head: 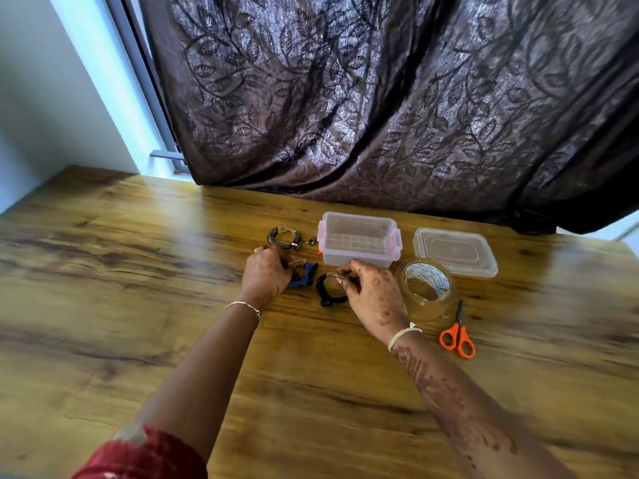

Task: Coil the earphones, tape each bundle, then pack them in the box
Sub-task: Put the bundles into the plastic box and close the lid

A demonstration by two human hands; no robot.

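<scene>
Three coiled earphone bundles lie on the wooden table in front of a clear plastic box (359, 240). My left hand (265, 275) rests on the blue bundle (305, 275) and grips its taped part. My right hand (371, 294) pinches the top of the black bundle (326, 292), which lies on the table. A grey-green taped bundle (283, 237) lies untouched further back, left of the box. The box stands open with nothing visible inside.
The box's clear lid (455, 251) lies to its right. A roll of clear tape (428, 284) stands just right of my right hand, and orange-handled scissors (457, 335) lie nearer me. A dark leaf-patterned curtain (380, 98) hangs behind the table.
</scene>
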